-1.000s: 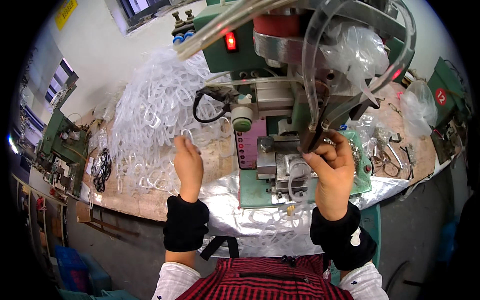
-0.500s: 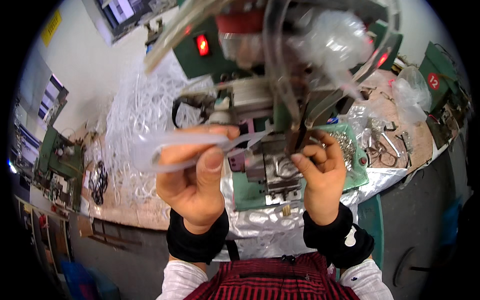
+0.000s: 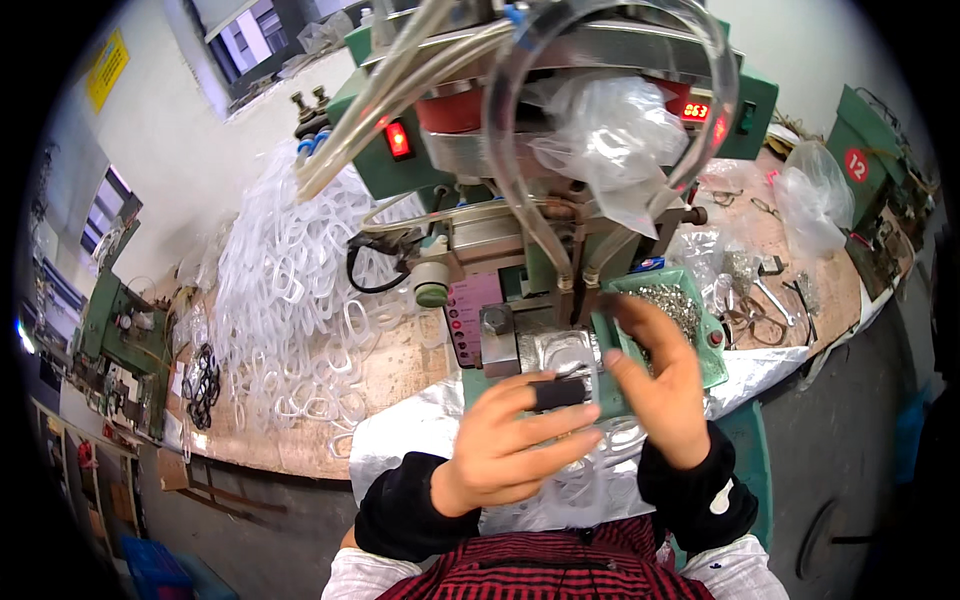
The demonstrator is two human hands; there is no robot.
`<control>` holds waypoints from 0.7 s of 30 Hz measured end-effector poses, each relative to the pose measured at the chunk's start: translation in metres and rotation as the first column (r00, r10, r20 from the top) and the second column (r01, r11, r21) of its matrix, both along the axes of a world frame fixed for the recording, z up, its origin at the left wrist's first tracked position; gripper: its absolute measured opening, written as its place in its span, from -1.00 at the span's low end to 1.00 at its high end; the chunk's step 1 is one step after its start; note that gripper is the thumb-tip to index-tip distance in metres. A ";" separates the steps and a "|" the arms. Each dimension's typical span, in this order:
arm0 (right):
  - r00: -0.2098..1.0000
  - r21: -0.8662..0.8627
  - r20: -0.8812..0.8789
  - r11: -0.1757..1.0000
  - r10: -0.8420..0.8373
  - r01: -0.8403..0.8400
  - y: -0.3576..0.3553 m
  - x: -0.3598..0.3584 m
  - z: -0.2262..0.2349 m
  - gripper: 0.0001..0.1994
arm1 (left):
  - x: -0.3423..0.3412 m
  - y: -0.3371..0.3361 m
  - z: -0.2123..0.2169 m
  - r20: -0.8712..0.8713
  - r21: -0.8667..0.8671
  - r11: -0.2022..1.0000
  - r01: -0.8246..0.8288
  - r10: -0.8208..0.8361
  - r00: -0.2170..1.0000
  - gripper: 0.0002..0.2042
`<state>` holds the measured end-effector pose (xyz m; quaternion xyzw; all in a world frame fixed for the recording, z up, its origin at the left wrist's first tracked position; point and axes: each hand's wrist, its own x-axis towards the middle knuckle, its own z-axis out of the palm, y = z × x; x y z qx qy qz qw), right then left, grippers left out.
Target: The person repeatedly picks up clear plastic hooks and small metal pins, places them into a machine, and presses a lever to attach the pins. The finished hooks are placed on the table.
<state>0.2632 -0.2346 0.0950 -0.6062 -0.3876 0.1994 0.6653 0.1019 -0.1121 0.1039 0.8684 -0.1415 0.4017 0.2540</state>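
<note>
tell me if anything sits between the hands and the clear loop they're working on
Nothing visible does. The left hand and right hand are both right at the clear loop, in front of the green machine; the exact grip is hidden.

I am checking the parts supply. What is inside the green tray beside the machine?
The green tray holds a heap of small silvery metal parts. The right hand covers its near left portion, so what lies there is hidden.

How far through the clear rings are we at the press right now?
Nothing finished is clearly distinguishable. In hand: the left hand and right hand meet before the green press machine, apparently working a clear plastic piece, though it is hard to make out. Left: a big heap of clear plastic rings waits on the bench.
</note>
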 end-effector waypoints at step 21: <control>0.512 -0.139 0.809 0.753 -0.289 0.644 -0.030 0.050 -0.091 -0.85 | -0.034 -0.001 -0.079 -0.025 -0.289 0.703 -0.649 0.673 0.739 -0.36</control>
